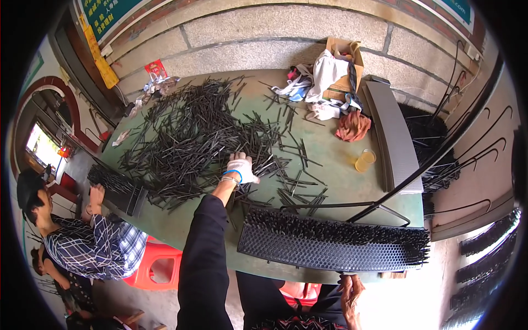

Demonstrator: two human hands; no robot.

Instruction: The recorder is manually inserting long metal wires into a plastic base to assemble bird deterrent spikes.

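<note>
A wide heap of thin black sticks (187, 124) lies on the green table. My left hand (241, 168), in a white glove that leaves the fingertips bare, rests at the heap's near right side. Its thumb stands apart from the fingers, which touch the sticks. In front of me a long, curved black panel (330, 250) full of small holes is propped on a black metal frame (379, 204). Black sticks stand like bristles along its far part. Below the panel's near edge is my bare right hand (351, 297), fingers closed; what they pinch is hidden.
At left a seated person (88, 236) works on a similar bristled panel (118, 190). A cup of yellow liquid (364, 160), a reddish cloth (353, 126), white gloves and a cardboard box (352, 66) stand back right. Grey panels (393, 137) lie along the right edge.
</note>
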